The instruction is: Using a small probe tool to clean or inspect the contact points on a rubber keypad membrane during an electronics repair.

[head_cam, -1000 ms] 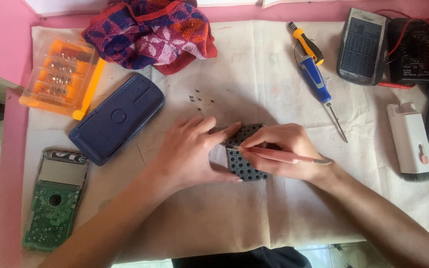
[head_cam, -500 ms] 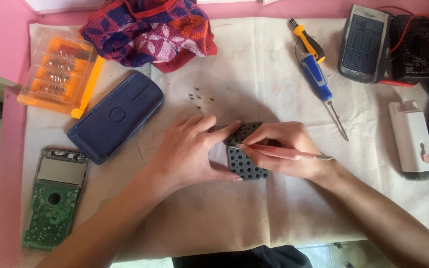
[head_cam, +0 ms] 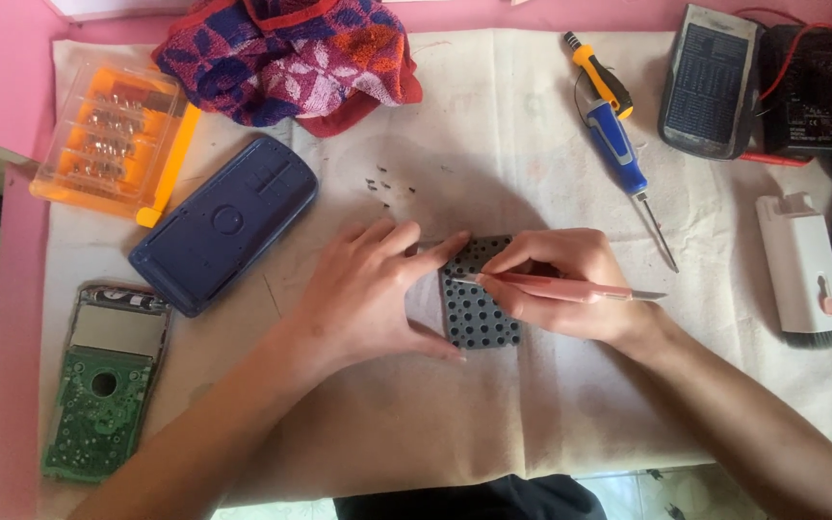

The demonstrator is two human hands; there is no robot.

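A dark rubber keypad mat with rows of round bumps lies on the white cloth at the centre. My left hand rests flat on the cloth, its thumb and forefinger pinning the mat's left edge. My right hand grips pink tweezers like a pen, with the tip down on the mat's upper left part. The handle end points right.
Several tiny screws lie above the hands. A blue case back, a green circuit board with display and an orange bit box sit left. A patterned rag, blue screwdriver, white brush tool and dark devices lie beyond.
Both hands stay on the keypad mat. The tweezers' tip has shifted only slightly on the mat; nothing else has moved.
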